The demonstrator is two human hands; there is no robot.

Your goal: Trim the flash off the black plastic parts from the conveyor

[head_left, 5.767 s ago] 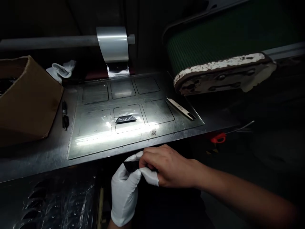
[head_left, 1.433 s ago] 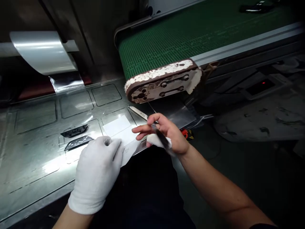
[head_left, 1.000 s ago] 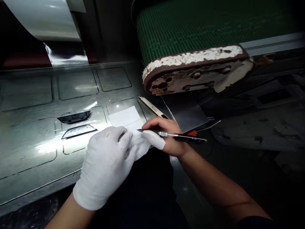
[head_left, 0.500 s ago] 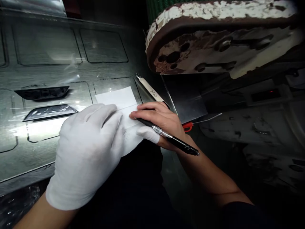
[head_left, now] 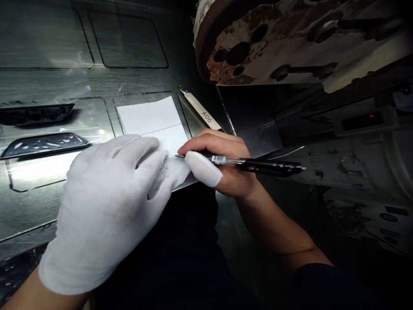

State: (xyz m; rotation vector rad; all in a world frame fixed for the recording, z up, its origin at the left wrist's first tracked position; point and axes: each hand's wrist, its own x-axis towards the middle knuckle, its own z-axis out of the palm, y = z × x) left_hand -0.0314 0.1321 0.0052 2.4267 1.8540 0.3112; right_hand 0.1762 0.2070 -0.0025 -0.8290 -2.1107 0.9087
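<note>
My left hand [head_left: 116, 185], in a white glove, lies over the lower left of a white sheet of paper [head_left: 151, 115], its fingers bent against the sheet. Small dark handwriting shows between its thumb and forefinger. A black pen with a clear section [head_left: 267, 166] is gripped in my right hand [head_left: 222, 161], which is bare except for a white cover on the thumb. The pen's tip points left and meets the paper by the gloved fingertips. A crease or edge runs across the sheet.
Two glossy black trim pieces [head_left: 45, 144] lie left on the metal table [head_left: 100, 84], which has black outlines drawn on it. A pale tool marked A06 [head_left: 204, 113] lies beyond the paper. A worn machine part [head_left: 251, 47] overhangs the upper right.
The pen has swung from sloping down-right to nearly level, and its tip now shows at the paper. The view has shifted, so the table and trim pieces appear farther left and higher.
</note>
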